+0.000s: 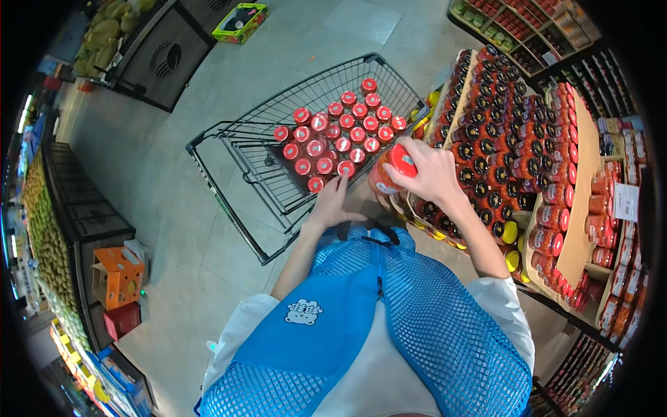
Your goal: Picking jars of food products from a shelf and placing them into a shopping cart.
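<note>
My right hand [430, 169] grips a red-lidded glass jar [383, 180] of red contents by its lid, between the cart and the display. My left hand [333, 203] reaches over the near side of the wire shopping cart [250, 190], its fingertips at a red-lidded jar [346, 168]. Whether the fingers grip that jar or only touch it is unclear. Several more red-lidded jars [357, 134] stand upright close together in the cart, some apparently stacked on others.
Right of the cart rises a stepped display of black-lidded jars [487, 146], with red-lidded jars [550, 216] beside a cardboard panel [581, 193]. Produce stands [99, 224] line the left, near an orange carton [119, 276]. A green crate [239, 23] lies on the floor beyond the cart.
</note>
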`<action>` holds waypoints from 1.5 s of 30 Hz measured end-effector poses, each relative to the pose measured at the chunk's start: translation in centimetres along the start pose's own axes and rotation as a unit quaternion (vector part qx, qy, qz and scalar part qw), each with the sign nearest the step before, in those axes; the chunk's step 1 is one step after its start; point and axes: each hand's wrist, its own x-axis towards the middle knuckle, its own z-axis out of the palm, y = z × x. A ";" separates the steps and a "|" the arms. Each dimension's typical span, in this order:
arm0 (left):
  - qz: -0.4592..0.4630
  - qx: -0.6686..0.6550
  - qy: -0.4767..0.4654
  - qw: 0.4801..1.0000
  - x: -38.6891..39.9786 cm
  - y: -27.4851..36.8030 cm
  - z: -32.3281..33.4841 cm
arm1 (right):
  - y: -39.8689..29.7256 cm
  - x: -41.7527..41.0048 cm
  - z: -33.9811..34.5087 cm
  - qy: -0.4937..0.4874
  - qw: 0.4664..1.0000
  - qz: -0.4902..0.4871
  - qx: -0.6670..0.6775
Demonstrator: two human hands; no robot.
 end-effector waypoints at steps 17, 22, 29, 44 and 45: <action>-0.136 0.026 -0.039 0.990 -2.5 -12.1 5.7 | 7.4 11.3 34.9 -0.320 0.930 -0.033 -0.175; -0.137 0.032 -0.017 0.990 -2.9 -12.6 6.5 | 6.5 12.4 39.6 -0.342 0.925 0.025 -0.161; -0.149 0.039 -0.037 0.987 -2.5 -11.7 5.9 | 7.2 12.3 43.6 -0.342 0.922 -0.016 -0.183; -0.153 0.065 -0.049 0.985 -3.0 -11.9 6.1 | 6.2 11.9 43.6 -0.380 0.912 0.107 -0.116; -0.151 0.059 -0.042 0.986 -2.9 -12.2 6.4 | 6.2 11.8 43.1 -0.375 0.913 0.111 -0.117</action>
